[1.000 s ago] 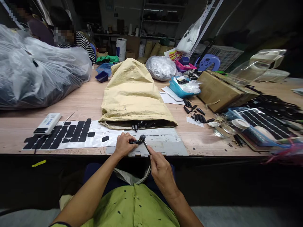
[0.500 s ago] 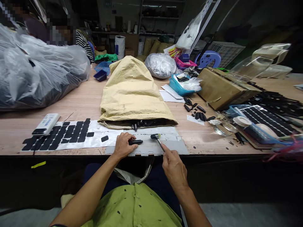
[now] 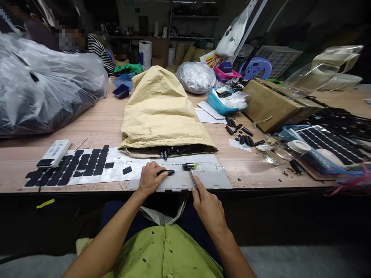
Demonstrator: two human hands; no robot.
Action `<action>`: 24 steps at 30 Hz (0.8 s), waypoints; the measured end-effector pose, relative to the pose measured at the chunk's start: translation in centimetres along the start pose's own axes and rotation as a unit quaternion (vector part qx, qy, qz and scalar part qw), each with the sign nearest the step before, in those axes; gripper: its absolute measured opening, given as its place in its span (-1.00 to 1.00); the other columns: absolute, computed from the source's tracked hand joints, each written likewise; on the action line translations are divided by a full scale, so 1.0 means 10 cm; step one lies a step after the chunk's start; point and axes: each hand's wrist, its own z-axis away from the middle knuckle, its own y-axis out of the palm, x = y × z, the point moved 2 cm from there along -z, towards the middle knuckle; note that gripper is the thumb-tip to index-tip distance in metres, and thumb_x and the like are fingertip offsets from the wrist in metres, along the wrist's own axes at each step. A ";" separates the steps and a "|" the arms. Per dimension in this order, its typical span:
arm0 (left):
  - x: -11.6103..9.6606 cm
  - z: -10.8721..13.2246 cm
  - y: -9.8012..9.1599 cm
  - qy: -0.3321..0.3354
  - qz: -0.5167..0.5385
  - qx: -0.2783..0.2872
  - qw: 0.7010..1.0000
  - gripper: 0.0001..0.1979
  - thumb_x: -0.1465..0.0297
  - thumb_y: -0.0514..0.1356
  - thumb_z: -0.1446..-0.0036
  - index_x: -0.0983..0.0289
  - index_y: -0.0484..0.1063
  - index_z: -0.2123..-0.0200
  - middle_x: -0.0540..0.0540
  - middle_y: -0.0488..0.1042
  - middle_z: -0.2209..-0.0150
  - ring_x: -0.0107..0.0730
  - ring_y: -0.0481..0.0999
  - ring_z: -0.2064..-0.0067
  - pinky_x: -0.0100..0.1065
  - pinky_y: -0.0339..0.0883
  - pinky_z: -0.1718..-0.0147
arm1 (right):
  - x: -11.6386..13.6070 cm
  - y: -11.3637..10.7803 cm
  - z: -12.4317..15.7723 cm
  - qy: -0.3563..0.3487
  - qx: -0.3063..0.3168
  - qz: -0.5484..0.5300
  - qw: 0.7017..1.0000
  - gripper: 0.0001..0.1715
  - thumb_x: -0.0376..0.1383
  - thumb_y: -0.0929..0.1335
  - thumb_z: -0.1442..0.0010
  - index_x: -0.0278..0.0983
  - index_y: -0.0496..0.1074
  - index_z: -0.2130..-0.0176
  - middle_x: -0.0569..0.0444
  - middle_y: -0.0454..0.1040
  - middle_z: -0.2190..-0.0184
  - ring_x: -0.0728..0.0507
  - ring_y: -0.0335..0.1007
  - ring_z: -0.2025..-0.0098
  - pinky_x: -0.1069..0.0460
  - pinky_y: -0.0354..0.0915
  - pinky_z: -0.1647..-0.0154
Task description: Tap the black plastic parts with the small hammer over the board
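My left hand [image 3: 151,177] rests at the table's front edge, its fingers closed on a slim black pen-like piece [image 3: 168,172] that points to the right over a grey board [image 3: 199,180]. My right hand [image 3: 209,204] grips the metal handle of a small mallet [image 3: 189,166], which has a black head with a yellow-green end. The mallet's head is just right of the black piece and apart from it. Beyond both hands lies a cream sack [image 3: 165,112], its mouth towards me, with several black parts [image 3: 165,153] showing inside.
Left are a sheet of black stickers [image 3: 95,162], a white device [image 3: 54,153] and a big plastic bag [image 3: 49,85]. Right are loose black parts [image 3: 245,139], a cardboard box [image 3: 275,104], a teal basket [image 3: 222,105] and a blue tray [image 3: 333,166]. Someone in striped sleeves sits behind, left.
My right hand and the mallet have shifted slightly left, and the mallet's head has turned more level. The left hand keeps the black piece in nearly the same spot.
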 end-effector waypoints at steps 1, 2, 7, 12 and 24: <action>0.00 0.00 0.00 0.002 -0.001 0.000 1.000 -0.86 0.28 0.27 -0.17 0.10 0.62 0.22 0.03 0.48 0.30 -0.26 0.38 0.19 -0.21 0.18 0.15 | -0.01 0.01 0.01 0.001 0.002 -0.002 1.000 -0.40 -0.17 0.21 -0.37 0.05 0.12 -0.35 0.00 0.58 0.39 -0.17 0.47 0.42 0.05 0.11 0.42; 0.00 0.00 0.01 0.003 -0.003 0.002 1.000 -0.86 0.28 0.26 -0.18 0.10 0.62 0.22 0.03 0.48 0.30 -0.26 0.38 0.19 -0.21 0.18 0.15 | -0.01 0.02 0.01 0.001 0.003 -0.009 1.000 -0.40 -0.17 0.20 -0.37 0.06 0.11 -0.35 0.00 0.58 0.38 -0.17 0.47 0.42 0.05 0.12 0.42; 0.02 -0.01 0.01 -0.002 -0.010 0.011 1.000 -0.79 0.25 0.16 -0.27 0.12 0.60 0.23 0.03 0.47 0.30 -0.26 0.38 0.18 -0.21 0.16 0.16 | -0.06 0.08 -0.02 0.005 -0.002 -0.063 0.998 -0.43 -0.15 0.19 -0.37 0.05 0.17 -0.33 0.01 0.60 0.35 -0.15 0.50 0.39 0.07 0.15 0.41; 0.04 -0.03 -0.01 -0.016 -0.001 0.024 1.000 -0.63 0.22 0.02 -0.34 0.18 0.53 0.40 0.04 0.43 0.36 -0.28 0.36 0.22 -0.24 0.14 0.22 | -0.07 0.10 -0.04 0.009 -0.006 -0.092 0.996 -0.43 -0.14 0.20 -0.36 0.04 0.19 -0.32 0.01 0.60 0.33 -0.14 0.51 0.37 0.08 0.15 0.40; 0.01 -0.03 -0.13 -0.013 0.048 0.070 0.996 -0.51 0.20 -0.10 -0.36 0.21 0.49 0.48 0.04 0.48 0.36 -0.28 0.35 0.22 -0.22 0.21 0.12 | -0.06 0.11 -0.02 0.007 -0.017 -0.086 0.996 -0.44 -0.15 0.17 -0.37 0.02 0.19 -0.33 0.00 0.60 0.34 -0.15 0.51 0.37 0.07 0.16 0.39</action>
